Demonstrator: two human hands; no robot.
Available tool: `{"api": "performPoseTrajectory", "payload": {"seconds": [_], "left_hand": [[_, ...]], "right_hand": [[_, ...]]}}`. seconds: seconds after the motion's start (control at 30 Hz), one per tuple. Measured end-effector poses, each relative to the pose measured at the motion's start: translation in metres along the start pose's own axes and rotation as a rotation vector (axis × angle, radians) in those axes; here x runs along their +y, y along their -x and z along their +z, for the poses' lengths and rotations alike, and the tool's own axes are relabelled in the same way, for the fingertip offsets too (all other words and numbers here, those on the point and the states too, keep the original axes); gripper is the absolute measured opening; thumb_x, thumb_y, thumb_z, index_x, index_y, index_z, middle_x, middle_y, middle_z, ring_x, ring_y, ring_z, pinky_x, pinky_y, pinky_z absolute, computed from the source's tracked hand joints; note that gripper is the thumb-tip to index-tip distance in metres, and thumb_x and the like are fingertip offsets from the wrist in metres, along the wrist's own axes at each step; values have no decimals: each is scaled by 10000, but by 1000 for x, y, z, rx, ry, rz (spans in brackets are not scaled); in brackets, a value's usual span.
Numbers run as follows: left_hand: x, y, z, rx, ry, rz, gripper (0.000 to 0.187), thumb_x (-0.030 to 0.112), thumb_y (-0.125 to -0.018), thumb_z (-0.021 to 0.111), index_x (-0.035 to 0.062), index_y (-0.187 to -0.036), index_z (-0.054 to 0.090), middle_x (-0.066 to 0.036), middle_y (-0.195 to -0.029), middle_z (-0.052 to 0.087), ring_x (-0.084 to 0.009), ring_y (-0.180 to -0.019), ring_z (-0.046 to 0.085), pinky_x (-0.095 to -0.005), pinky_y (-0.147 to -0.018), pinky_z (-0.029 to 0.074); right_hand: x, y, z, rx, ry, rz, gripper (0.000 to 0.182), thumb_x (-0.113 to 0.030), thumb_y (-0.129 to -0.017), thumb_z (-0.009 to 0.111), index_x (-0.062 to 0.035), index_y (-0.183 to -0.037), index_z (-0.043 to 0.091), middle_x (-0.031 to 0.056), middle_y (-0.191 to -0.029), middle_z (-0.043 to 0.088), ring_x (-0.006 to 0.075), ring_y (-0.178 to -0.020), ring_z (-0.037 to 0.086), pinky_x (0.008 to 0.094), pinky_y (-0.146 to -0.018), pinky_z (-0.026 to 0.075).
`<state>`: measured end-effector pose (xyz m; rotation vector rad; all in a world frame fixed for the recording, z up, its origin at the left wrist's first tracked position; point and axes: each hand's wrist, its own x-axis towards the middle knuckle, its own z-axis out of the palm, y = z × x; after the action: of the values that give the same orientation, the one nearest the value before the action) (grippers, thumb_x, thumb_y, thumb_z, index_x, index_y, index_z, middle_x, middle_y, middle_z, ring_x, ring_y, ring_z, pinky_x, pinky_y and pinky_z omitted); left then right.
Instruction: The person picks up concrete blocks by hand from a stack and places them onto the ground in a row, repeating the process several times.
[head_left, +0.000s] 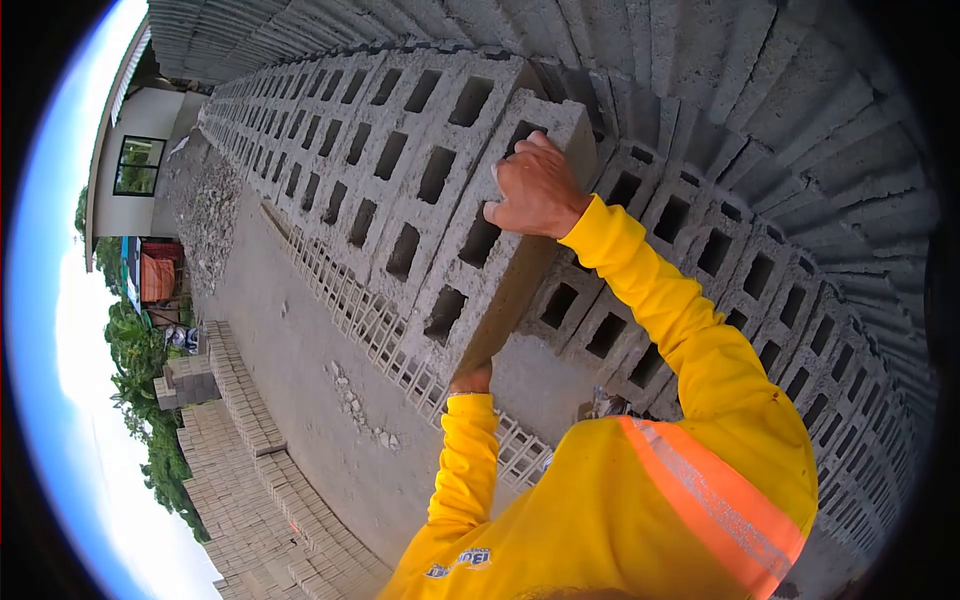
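Observation:
A grey hollow concrete block with three rectangular cells sits at the near end of a row of matching blocks. My right hand is closed on the web between two of its cells, the fingertips inside the upper cell and the thumb at the middle one. At the block's lower end my left hand holds it from beneath, its fingers hidden behind the block. Both of my sleeves are yellow.
More hollow blocks are stacked to the right, beside a tall wall of stacked blocks. A ladder-like wooden frame lies along the row. Rubble, block stacks and a building stand to the left.

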<state>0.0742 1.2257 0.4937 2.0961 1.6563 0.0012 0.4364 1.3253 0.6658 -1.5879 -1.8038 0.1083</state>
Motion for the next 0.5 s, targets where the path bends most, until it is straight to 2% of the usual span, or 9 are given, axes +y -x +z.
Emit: {"api": "performPoseTrajectory", "payload": {"seconds": [0.17, 0.27, 0.33, 0.43, 0.5], "left_hand": [[12, -14, 11, 65, 221, -3, 486, 370, -1025, 446, 124, -1444, 450, -96, -1483, 463, -263, -1386, 401, -384, -1161, 304], [17, -17, 20, 124, 475, -14, 489, 367, -1028, 441, 124, -1452, 433, -95, -1489, 454, -265, -1386, 399, -384, -1165, 298], [21, -18, 24, 164, 732, -34, 491, 366, -1029, 439, 124, -1457, 422, -94, -1494, 447, -267, -1386, 398, -385, -1167, 295], [25, -19, 29, 224, 1185, -67, 495, 364, -1032, 434, 124, -1464, 405, -94, -1500, 438, -269, -1386, 397, -385, -1171, 289], [31, -23, 34, 243, 1475, -69, 497, 362, -1034, 431, 125, -1469, 393, -93, -1504, 431, -270, -1385, 396, -385, -1174, 286]], "right_hand": [[18, -10, -4, -1, -7, -1, 343, -328, -677, 725, -20, -594, 600, 163, -645, 602, 315, -757, 586, 459, -890, 422], [19, -10, -5, 21, -33, 7, 336, -314, -664, 731, -16, -591, 593, 165, -637, 589, 318, -747, 580, 456, -887, 423], [18, -12, -9, 54, -36, 13, 324, -291, -655, 738, -11, -593, 589, 162, -630, 577, 316, -724, 570, 446, -864, 430], [14, -15, -16, -16, -11, 46, 328, -281, -658, 744, -3, -592, 583, 162, -637, 575, 318, -712, 565, 446, -849, 433], [15, -15, -12, 31, -2, 24, 327, -276, -648, 747, 0, -588, 583, 163, -622, 568, 322, -694, 560, 441, -838, 431]]}}
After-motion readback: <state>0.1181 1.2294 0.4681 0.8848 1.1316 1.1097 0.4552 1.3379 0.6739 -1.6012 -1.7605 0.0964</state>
